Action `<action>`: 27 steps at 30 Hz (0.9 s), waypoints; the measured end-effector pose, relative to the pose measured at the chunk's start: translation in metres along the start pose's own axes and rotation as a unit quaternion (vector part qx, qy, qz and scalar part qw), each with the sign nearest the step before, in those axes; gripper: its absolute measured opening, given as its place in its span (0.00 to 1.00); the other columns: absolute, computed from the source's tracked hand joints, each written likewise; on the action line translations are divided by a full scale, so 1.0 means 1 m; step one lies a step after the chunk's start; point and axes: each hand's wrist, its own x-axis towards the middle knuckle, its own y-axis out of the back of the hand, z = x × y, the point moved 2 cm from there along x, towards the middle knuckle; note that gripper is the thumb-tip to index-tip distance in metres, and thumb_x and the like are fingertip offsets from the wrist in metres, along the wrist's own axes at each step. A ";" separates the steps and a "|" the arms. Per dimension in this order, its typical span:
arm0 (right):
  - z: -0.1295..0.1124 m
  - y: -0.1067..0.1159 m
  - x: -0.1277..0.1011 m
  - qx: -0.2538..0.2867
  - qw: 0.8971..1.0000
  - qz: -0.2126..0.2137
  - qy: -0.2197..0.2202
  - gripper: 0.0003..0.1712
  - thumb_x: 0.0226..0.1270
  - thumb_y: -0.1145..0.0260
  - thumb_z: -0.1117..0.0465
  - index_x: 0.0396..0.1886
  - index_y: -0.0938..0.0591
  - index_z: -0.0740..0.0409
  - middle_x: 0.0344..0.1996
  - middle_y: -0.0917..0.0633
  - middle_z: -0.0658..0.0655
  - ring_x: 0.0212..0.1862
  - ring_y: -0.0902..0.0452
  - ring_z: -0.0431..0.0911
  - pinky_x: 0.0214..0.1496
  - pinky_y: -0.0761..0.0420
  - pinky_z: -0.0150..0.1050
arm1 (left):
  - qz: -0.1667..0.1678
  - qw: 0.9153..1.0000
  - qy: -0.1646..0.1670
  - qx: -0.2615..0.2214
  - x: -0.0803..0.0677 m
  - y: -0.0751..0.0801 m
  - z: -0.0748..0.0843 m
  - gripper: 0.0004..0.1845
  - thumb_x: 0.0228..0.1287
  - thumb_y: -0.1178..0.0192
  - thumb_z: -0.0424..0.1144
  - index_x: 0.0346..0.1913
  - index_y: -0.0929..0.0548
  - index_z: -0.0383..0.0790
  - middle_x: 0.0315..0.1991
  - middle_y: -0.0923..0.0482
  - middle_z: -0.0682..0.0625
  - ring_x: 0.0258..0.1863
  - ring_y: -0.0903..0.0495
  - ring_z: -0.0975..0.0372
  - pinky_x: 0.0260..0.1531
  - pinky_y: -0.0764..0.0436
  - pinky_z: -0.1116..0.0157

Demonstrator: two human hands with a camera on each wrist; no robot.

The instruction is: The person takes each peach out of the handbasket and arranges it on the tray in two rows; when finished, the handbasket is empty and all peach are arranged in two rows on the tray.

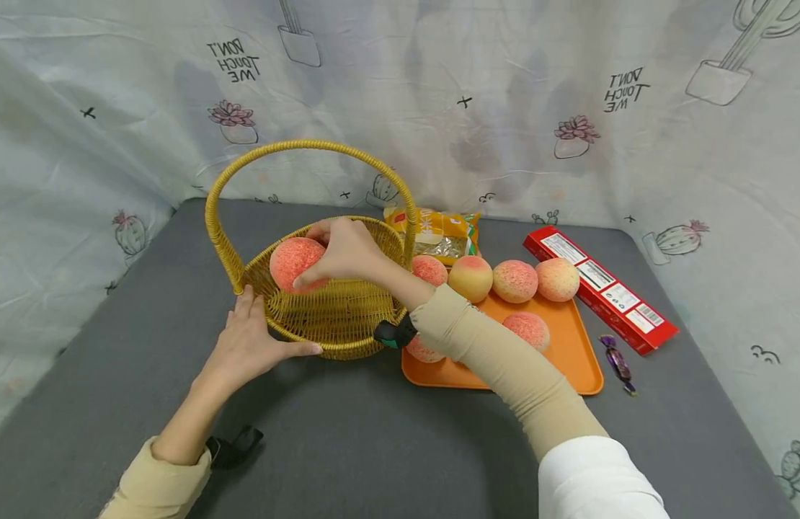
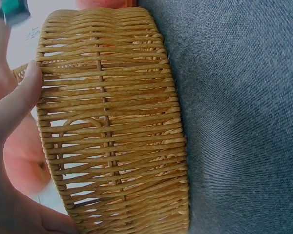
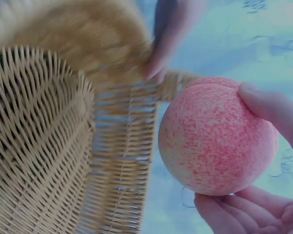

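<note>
Right hand (image 1: 348,252) curled around one peach (image 1: 298,263), fingers (image 3: 278,109) clamped on its far and under sides, fruit held just above the open mouth of the wicker basket (image 1: 338,317) and not yet touching the weave. Left hand (image 1: 247,346) laid against the basket's near wall, fingers straight, thumb (image 1: 299,349) along the lower rim, nothing gripped. To seat the fruit well: keep the left palm pressed flat so the basket cannot slide on the grey counter (image 1: 348,440); lower the peach straight down, clear of the arched handle (image 1: 309,148) that stands just beyond the fingertips; release only when the fruit rests on the woven floor beneath the fingers, opening thumb and fingers together to avoid a roll. Likely risk: knuckles catching the handle on withdrawal. Remaining peaches on the orange tray (image 1: 569,353), behind the right wrist.
</note>
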 end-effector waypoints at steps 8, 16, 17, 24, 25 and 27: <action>0.012 0.016 -0.047 0.060 0.998 0.005 -0.028 0.37 0.39 0.16 0.55 0.54 0.18 0.57 0.46 0.13 0.52 0.46 0.18 0.38 0.46 0.21 0.31 | 0.001 1.000 0.000 -0.004 -0.001 -0.004 -0.003 0.74 0.44 0.31 0.70 0.71 0.60 0.16 0.73 0.73 0.24 0.66 0.61 0.23 0.59 0.49 0.29; 0.031 0.035 -0.090 0.124 0.991 0.021 -0.034 0.40 0.39 0.17 0.62 0.57 0.21 0.62 0.51 0.16 0.56 0.52 0.19 0.45 0.49 0.19 0.35 | 0.006 1.000 -0.007 0.000 -0.001 -0.008 -0.006 0.73 0.45 0.31 0.69 0.71 0.60 0.16 0.73 0.73 0.24 0.66 0.61 0.23 0.58 0.49 0.29; 0.034 0.038 -0.096 0.133 0.990 0.024 -0.032 0.40 0.40 0.17 0.63 0.57 0.21 0.63 0.51 0.16 0.57 0.52 0.19 0.46 0.49 0.19 0.35 | 0.007 1.000 -0.009 0.001 -0.001 -0.008 -0.007 0.73 0.45 0.31 0.69 0.71 0.60 0.16 0.73 0.73 0.24 0.66 0.61 0.23 0.58 0.49 0.29; 0.055 0.052 -0.133 0.154 0.985 0.060 -0.046 0.40 0.41 0.18 0.66 0.59 0.21 0.62 0.54 0.17 0.58 0.55 0.20 0.48 0.51 0.19 0.40 | 0.013 1.000 -0.016 0.002 -0.001 -0.010 -0.009 0.73 0.45 0.32 0.70 0.71 0.61 0.16 0.72 0.72 0.23 0.66 0.61 0.23 0.57 0.47 0.28; 0.058 0.053 -0.137 0.152 0.985 0.065 -0.047 0.40 0.41 0.18 0.66 0.59 0.21 0.63 0.54 0.17 0.58 0.55 0.19 0.48 0.51 0.19 0.40 | 0.012 1.000 -0.015 0.003 -0.001 -0.010 -0.009 0.73 0.45 0.32 0.70 0.71 0.61 0.16 0.72 0.72 0.23 0.66 0.61 0.22 0.56 0.47 0.28; 0.065 0.055 -0.143 0.152 0.985 0.069 -0.049 0.40 0.41 0.18 0.66 0.59 0.21 0.64 0.54 0.17 0.59 0.55 0.20 0.49 0.52 0.19 0.40 | 0.012 1.000 -0.015 0.005 -0.001 -0.010 -0.010 0.73 0.45 0.32 0.70 0.71 0.61 0.16 0.72 0.72 0.23 0.66 0.61 0.22 0.56 0.46 0.28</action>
